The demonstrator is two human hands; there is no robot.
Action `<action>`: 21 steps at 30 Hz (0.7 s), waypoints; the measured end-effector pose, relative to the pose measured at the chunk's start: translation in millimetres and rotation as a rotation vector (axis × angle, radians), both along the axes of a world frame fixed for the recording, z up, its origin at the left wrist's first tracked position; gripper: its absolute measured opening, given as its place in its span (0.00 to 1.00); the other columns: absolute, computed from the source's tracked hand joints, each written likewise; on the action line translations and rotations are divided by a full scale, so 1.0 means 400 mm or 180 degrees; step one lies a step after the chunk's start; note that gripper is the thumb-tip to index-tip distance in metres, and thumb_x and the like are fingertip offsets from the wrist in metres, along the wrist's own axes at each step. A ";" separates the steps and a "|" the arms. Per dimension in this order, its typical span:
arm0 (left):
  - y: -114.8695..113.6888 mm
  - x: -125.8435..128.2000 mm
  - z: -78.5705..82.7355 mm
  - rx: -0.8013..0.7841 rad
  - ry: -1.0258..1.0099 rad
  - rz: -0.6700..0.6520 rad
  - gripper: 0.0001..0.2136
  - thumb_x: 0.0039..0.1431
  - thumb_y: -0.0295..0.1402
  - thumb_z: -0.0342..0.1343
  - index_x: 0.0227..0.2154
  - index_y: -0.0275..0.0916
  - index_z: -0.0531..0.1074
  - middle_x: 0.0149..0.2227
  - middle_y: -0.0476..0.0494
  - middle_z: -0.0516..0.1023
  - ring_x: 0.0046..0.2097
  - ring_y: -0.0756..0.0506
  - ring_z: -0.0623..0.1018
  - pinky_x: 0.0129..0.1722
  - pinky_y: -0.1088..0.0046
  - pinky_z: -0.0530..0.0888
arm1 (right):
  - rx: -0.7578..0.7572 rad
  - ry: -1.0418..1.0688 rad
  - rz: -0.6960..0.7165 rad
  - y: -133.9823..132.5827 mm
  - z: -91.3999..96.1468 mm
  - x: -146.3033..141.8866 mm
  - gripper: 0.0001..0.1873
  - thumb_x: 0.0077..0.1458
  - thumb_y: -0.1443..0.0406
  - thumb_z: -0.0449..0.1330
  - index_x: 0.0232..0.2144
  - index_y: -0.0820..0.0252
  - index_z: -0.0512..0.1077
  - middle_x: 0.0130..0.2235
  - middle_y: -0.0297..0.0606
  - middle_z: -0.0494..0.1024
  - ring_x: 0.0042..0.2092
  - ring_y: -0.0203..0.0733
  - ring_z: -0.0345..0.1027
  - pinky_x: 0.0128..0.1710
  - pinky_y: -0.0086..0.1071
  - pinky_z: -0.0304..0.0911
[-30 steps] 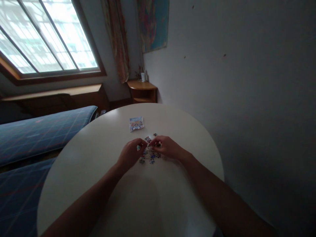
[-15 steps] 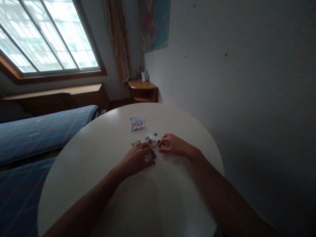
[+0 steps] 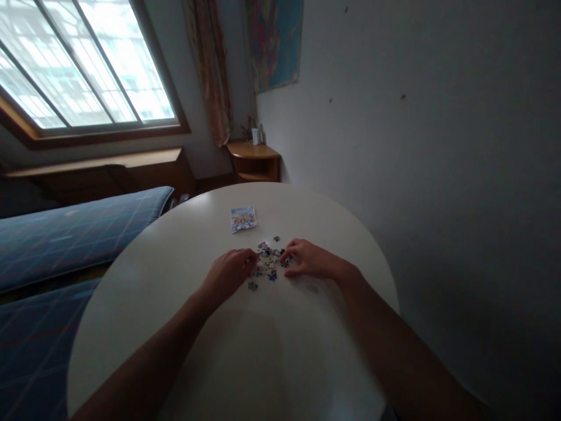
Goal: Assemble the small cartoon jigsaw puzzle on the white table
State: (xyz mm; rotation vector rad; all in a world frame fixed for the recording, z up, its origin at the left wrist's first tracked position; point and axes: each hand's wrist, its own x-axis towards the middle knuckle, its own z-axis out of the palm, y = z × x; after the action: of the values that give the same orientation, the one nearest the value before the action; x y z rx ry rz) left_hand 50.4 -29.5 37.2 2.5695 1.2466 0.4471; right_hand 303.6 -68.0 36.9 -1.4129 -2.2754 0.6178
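Note:
Several small jigsaw puzzle pieces (image 3: 268,255) lie in a loose pile on the white round table (image 3: 280,339). At the pile's left edge is my left hand (image 3: 232,269), its fingers curled in together; whatever sits between them is too small and hidden to make out. On the opposite side my right hand (image 3: 304,257) rests with thumb and forefinger apart, its fingertips touching the pieces at the right edge. A single piece (image 3: 253,286) lies nearer to me, below my left hand. Another loose piece (image 3: 276,238) lies just beyond the pile.
Beyond the pile lies a small square printed picture or packet (image 3: 243,219). A wall (image 3: 438,175) runs along the right. Blue plaid cushions (image 3: 79,234) are to the left, and a wooden corner shelf (image 3: 253,151) stands behind the table.
My left hand has drawn back to the left and its spread fingers have curled in, uncovering pieces and the single one nearer me. My right thumb has moved slightly away from its forefinger.

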 end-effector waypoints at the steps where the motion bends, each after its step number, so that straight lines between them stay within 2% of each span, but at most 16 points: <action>1: 0.004 -0.003 0.001 0.0004 -0.0053 0.0054 0.08 0.61 0.30 0.54 0.38 0.42 0.78 0.38 0.42 0.82 0.39 0.41 0.80 0.41 0.67 0.73 | -0.0030 0.0028 0.0017 0.000 -0.001 0.000 0.12 0.50 0.64 0.70 0.40 0.56 0.81 0.43 0.43 0.75 0.46 0.45 0.71 0.51 0.37 0.63; 3: 0.014 -0.009 0.000 0.0053 -0.0179 0.0169 0.08 0.61 0.30 0.53 0.38 0.42 0.78 0.36 0.43 0.83 0.37 0.42 0.80 0.39 0.68 0.73 | -0.0078 0.0091 -0.0004 0.000 -0.004 0.000 0.08 0.53 0.68 0.67 0.38 0.56 0.82 0.41 0.41 0.76 0.41 0.41 0.71 0.46 0.34 0.65; 5: 0.027 -0.018 -0.007 0.0136 -0.0274 0.0278 0.08 0.61 0.31 0.53 0.38 0.42 0.77 0.34 0.43 0.82 0.36 0.43 0.80 0.39 0.68 0.73 | -0.0116 0.0127 -0.0097 0.001 -0.004 0.000 0.08 0.55 0.69 0.64 0.38 0.57 0.81 0.40 0.41 0.77 0.37 0.39 0.71 0.41 0.32 0.66; 8: 0.051 -0.034 -0.026 0.0293 -0.0292 0.0339 0.08 0.62 0.34 0.53 0.38 0.42 0.77 0.36 0.43 0.81 0.39 0.41 0.79 0.42 0.65 0.74 | -0.0208 0.0154 -0.0246 0.001 0.007 0.006 0.09 0.56 0.69 0.62 0.39 0.59 0.81 0.39 0.42 0.80 0.36 0.40 0.73 0.39 0.32 0.66; 10: 0.066 -0.040 -0.044 0.0393 -0.0337 0.0291 0.09 0.63 0.36 0.53 0.40 0.42 0.77 0.43 0.40 0.81 0.47 0.38 0.77 0.49 0.60 0.73 | -0.0282 0.0086 -0.0290 -0.006 0.020 0.018 0.10 0.57 0.68 0.61 0.41 0.58 0.80 0.39 0.42 0.81 0.38 0.42 0.74 0.40 0.33 0.67; 12: 0.074 -0.040 -0.063 0.0412 -0.0453 0.0277 0.14 0.64 0.39 0.53 0.48 0.40 0.74 0.53 0.37 0.76 0.55 0.37 0.74 0.56 0.56 0.70 | -0.0288 -0.0054 -0.0263 -0.025 0.030 0.037 0.13 0.58 0.64 0.61 0.45 0.57 0.78 0.44 0.44 0.81 0.43 0.45 0.75 0.45 0.36 0.67; 13: 0.075 -0.037 -0.072 0.0381 -0.0477 0.0280 0.18 0.65 0.42 0.52 0.52 0.39 0.72 0.58 0.35 0.72 0.59 0.36 0.71 0.59 0.55 0.68 | -0.0266 -0.0134 -0.0224 -0.039 0.031 0.048 0.17 0.58 0.60 0.63 0.49 0.57 0.77 0.48 0.45 0.80 0.48 0.47 0.74 0.50 0.38 0.66; 15: 0.071 -0.028 -0.089 0.0275 -0.0395 0.0256 0.26 0.66 0.46 0.50 0.61 0.36 0.65 0.65 0.32 0.63 0.65 0.35 0.64 0.63 0.52 0.62 | -0.0273 -0.0274 -0.0117 -0.079 0.018 0.067 0.36 0.50 0.51 0.68 0.58 0.58 0.70 0.59 0.48 0.72 0.59 0.53 0.66 0.60 0.42 0.60; 17: 0.061 -0.015 -0.101 0.0168 -0.0188 0.0061 0.31 0.67 0.49 0.47 0.66 0.36 0.58 0.68 0.31 0.58 0.68 0.34 0.58 0.66 0.50 0.57 | -0.0293 -0.0507 -0.0104 -0.126 -0.013 0.075 0.53 0.43 0.42 0.68 0.66 0.58 0.60 0.67 0.50 0.61 0.67 0.59 0.53 0.65 0.46 0.53; 19: 0.049 -0.001 -0.105 0.0131 0.0003 -0.0187 0.32 0.67 0.50 0.47 0.68 0.39 0.54 0.69 0.34 0.55 0.70 0.35 0.54 0.67 0.49 0.53 | -0.0240 -0.0757 -0.0192 -0.167 -0.053 0.069 0.58 0.45 0.37 0.63 0.70 0.57 0.50 0.71 0.49 0.50 0.71 0.60 0.41 0.68 0.48 0.45; 21: 0.039 0.011 -0.104 0.0136 0.0090 -0.0373 0.32 0.66 0.51 0.49 0.68 0.43 0.55 0.70 0.38 0.53 0.71 0.35 0.51 0.68 0.49 0.51 | -0.0080 -0.0908 -0.0384 -0.189 -0.089 0.050 0.56 0.52 0.36 0.56 0.71 0.58 0.43 0.72 0.50 0.43 0.72 0.62 0.35 0.69 0.52 0.39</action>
State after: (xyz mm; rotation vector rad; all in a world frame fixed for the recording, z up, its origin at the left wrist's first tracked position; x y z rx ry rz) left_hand 54.8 -14.0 -4.3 2.6762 1.0994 0.4190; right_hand 323.4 -143.6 1.2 -1.7318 -2.3771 0.4314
